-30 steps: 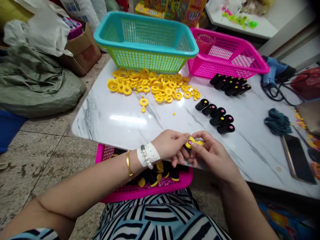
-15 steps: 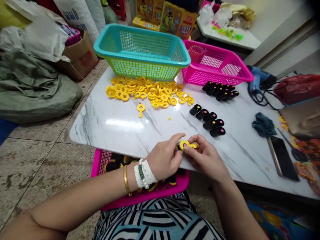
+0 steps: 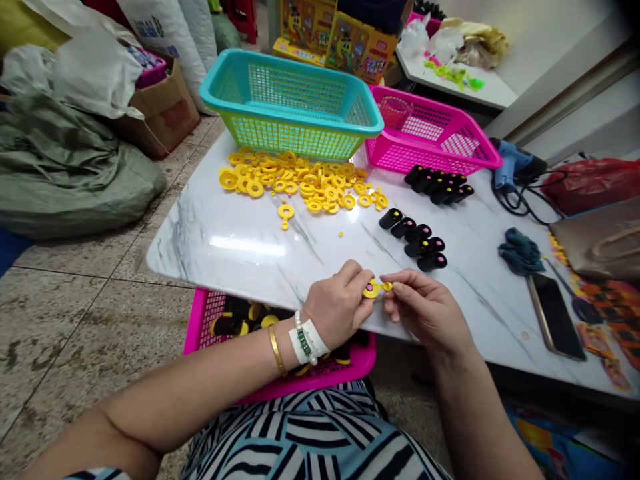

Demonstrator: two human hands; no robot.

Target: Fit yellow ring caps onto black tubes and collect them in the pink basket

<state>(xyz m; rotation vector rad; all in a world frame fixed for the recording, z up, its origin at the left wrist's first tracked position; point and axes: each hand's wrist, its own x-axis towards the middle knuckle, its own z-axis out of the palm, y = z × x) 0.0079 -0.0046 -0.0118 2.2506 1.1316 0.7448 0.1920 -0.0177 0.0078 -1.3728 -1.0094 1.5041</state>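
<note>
Over the table's front edge, my left hand (image 3: 340, 297) is closed around a piece topped by a yellow plastic ring (image 3: 375, 292) with a pink dot in its middle; its fingers hide the body below. My right hand (image 3: 430, 310) pinches the small round end of the ring's tab (image 3: 387, 287) between thumb and forefinger. Just beyond, several black cylinders (image 3: 417, 233) with pink or yellow dots lie in a short group. Further back is a second cluster of black cylinders (image 3: 440, 183). A heap of loose yellow rings (image 3: 300, 180) spreads to the left, with one single ring (image 3: 285, 212) apart.
A teal basket (image 3: 295, 120) and a pink basket (image 3: 435, 150) stand at the back. Below the table edge, another pink basket (image 3: 200, 320) holds black-and-yellow pieces. To the right are a phone (image 3: 555, 317), a dark cloth (image 3: 520, 252) and a blue corded tool (image 3: 515, 163).
My right thumb and fingers have shifted from beside the ring out to its tab end. The tab now points straight right. The camera view has shifted slightly.
</note>
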